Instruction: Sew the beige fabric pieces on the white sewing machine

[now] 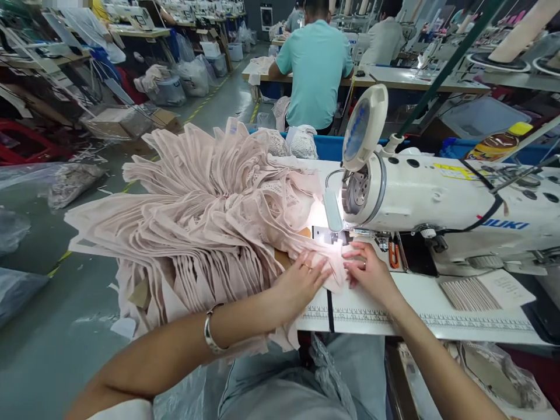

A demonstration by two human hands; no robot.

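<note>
Our left hand (301, 279) lies with its fingers spread over a pale pink piece of cloth (333, 269), pressing it from above, while the fingers of our right hand (368, 271) bend over its other edge; we cannot tell whether they pinch it. The cloth lies between our hands, just in front of the metal presser foot (336, 238), in bright light under the head of a white JUKI sewing machine (446, 195). The white worktable (367, 326) carries a printed ruler strip along its near edge, crossed by a black band. A huge fanned heap of pale pink garments (205, 198) fills the table to our left and spills over its edge, crowding our left arm. At the machine head, an oval cream-framed cover (365, 128) stands raised. To our right lie orange-handled snips (394, 254) beside a dark flat object (419, 254), then a striped beige bundle (471, 293) by a sheet of white paper (507, 287). Behind the machine are a yellow-capped bottle (499, 143) and a blue bin (329, 147). Farther off, a person in a teal shirt (317, 67) sits with their back to us; cardboard boxes (120, 121) and clear plastic bags (195, 77) crowd the grey-green floor (231, 102).
</note>
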